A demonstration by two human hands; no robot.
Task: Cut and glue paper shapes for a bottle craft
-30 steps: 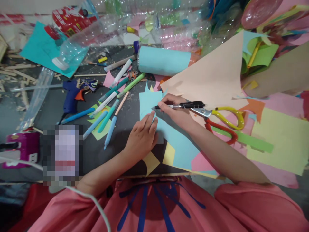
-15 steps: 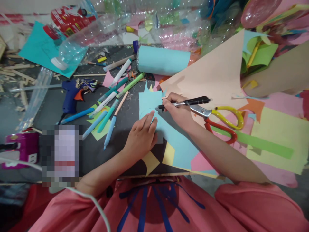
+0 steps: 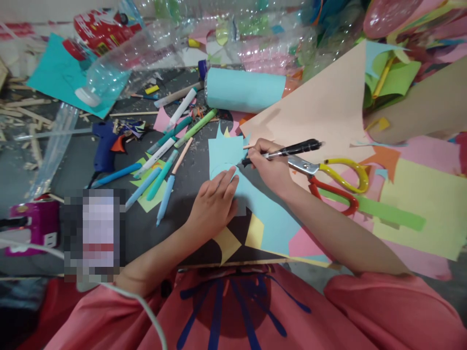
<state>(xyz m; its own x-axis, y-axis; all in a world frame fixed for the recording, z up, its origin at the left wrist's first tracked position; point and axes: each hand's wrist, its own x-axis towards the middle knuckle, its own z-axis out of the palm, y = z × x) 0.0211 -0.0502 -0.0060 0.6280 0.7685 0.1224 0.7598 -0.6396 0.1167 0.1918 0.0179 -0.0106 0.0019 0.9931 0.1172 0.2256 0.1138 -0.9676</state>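
A black pen (image 3: 295, 148) is pinched in my right hand (image 3: 269, 163), its tip down on a light blue sheet of paper (image 3: 225, 149). Faint curved lines show on that sheet, just above my left fingertips. My left hand (image 3: 215, 201) lies flat over the lower part of the sheet with its fingers stretched out, pressing it against the table. Just right of my right wrist lies a pair of scissors (image 3: 337, 182) with one yellow and one red handle; its blade tips are hidden behind my hand.
Several markers (image 3: 164, 160) lie left of the paper, near a blue glue gun (image 3: 105, 146). A bottle wrapped in light blue paper (image 3: 246, 89) rests behind it. Clear plastic bottles (image 3: 146, 48) line the back. Paper sheets (image 3: 419, 204) cover the right. A blurred-out phone-like object (image 3: 98, 228) sits front left.
The pen's tip has shifted slightly down and its back end has swung a little up and to the right. My left hand stays in place.
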